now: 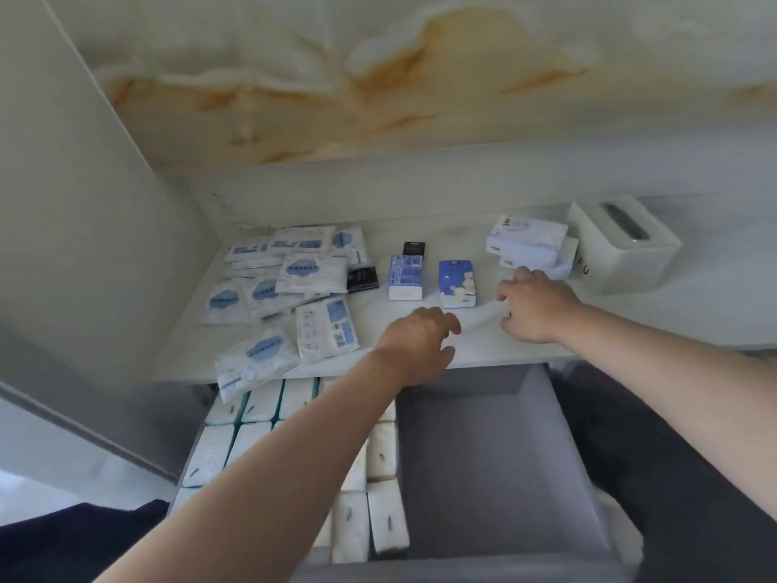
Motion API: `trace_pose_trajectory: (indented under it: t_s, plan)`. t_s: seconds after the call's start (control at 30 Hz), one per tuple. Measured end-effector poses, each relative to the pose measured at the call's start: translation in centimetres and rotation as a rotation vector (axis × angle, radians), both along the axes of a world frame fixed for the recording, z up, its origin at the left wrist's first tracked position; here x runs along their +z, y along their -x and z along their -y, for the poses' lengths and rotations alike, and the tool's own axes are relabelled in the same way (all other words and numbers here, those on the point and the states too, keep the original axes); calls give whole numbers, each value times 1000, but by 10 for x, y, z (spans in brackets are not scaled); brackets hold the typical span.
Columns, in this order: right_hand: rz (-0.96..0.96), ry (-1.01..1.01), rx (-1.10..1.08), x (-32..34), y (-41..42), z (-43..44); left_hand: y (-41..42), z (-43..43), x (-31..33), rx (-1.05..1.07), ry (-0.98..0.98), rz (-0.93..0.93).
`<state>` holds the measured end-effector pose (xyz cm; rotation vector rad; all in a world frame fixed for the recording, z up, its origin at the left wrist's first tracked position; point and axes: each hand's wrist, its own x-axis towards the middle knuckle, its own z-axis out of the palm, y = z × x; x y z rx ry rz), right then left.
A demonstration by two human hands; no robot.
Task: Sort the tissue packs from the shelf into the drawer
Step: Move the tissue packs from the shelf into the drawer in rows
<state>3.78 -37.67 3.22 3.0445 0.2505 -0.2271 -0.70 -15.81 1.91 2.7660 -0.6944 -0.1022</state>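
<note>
A: Where are the tissue packs?

B: Most lie in a loose heap of white-and-blue packs [286,284] on the left of the shelf [483,342], some overlapping, one [252,363] hanging over the near edge. Two small packs lie near the middle: a pale blue one [405,277] and, just right of it, a darker blue one [457,284]. Two small black packets sit near them, one [414,249] behind the pale blue pack and one [362,279] to its left. Far right, a stack of larger white packs [529,246] rests beside a white tissue box [622,246].

A: And the hands?

B: Both are over the shelf, in front of the two middle packs. The left hand [416,347] hovers near the front edge, fingers loosely curled, holding nothing, just near of the pale blue pack. The right hand [536,307] is to the right of the darker blue pack and near of the white stack, fingers spread, palm down, also holding nothing. Whether it touches the shelf I cannot tell.

A: The drawer?

B: The drawer [496,456] stands pulled out below the shelf. Its left part is filled with rows of white packs [382,519], partly hidden by the left forearm; the right part is bare grey.
</note>
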Motion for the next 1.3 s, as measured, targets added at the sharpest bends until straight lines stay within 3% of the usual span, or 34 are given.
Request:
trace_pose_trajectory:
  t_s: [0.13,0.3,0.43,0.53,0.63,0.87,1.07,1.3]
  plan:
    - [-103,98,-131,-12,-24,42,-37,54,-1,-52,-68,53]
    - [-319,-209,-118,-21,-52,38,-70,102,-12,-67,-107,55]
    - [-123,-447,-58,-17,-72,36,-90,117,-24,-43,-83,-25]
    - [182,-234,-109,-7,-80,49,-99,122,-34,-105,-82,-39]
    - [224,1,-164,-7,-85,66,-105,133,-42,-208,-184,-50]
    - [171,-276,-46,-28,-101,94,-123,126,-42,-204,-351,54]
    - [82,-142,-39,-51,-105,101,-141,117,-38,-91,-178,164]
    - [-38,-280,-96,-58,-107,91,-155,123,-53,-6,-314,103]
